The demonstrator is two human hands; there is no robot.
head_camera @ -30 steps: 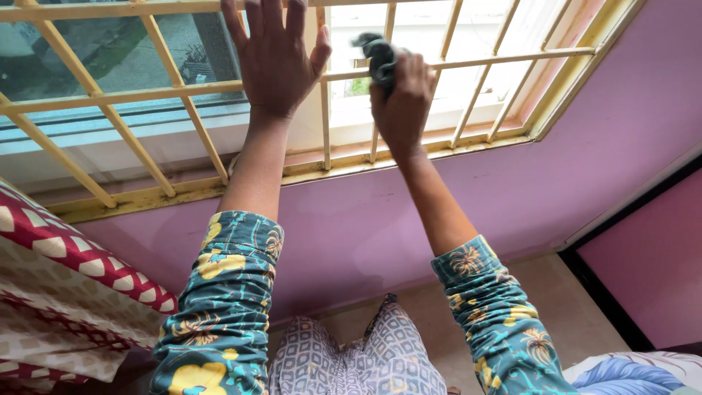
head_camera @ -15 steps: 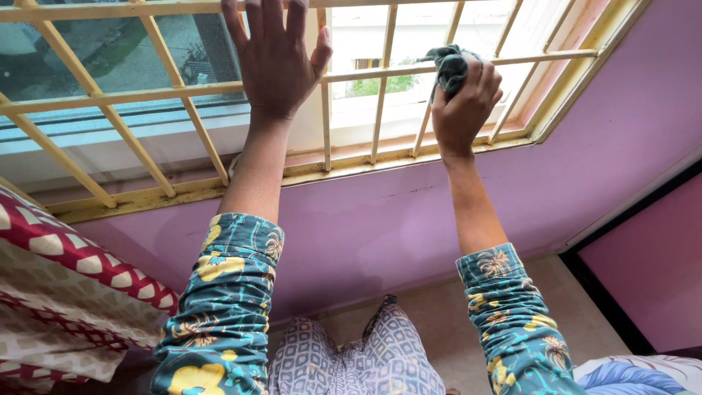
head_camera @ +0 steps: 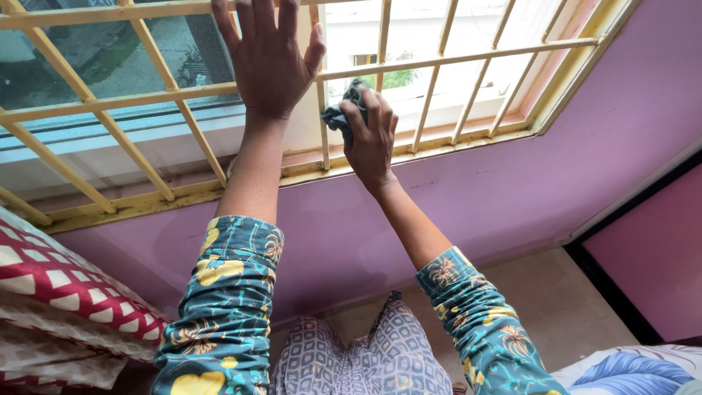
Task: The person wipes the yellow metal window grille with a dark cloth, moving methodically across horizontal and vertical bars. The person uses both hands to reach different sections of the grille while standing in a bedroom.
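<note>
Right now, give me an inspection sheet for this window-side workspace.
Surface: yellow window grille over glass, above a purple wall.
Job's things: dark cloth, bunched against a vertical bar.
Clutter: red patterned pillow at lower left; floral bedding at lower right.
Grips: left hand flat and open on the grille; right hand closed around the cloth.
Cables: nothing seen.
Surroundings: tan floor; dark-framed panel at right.
</note>
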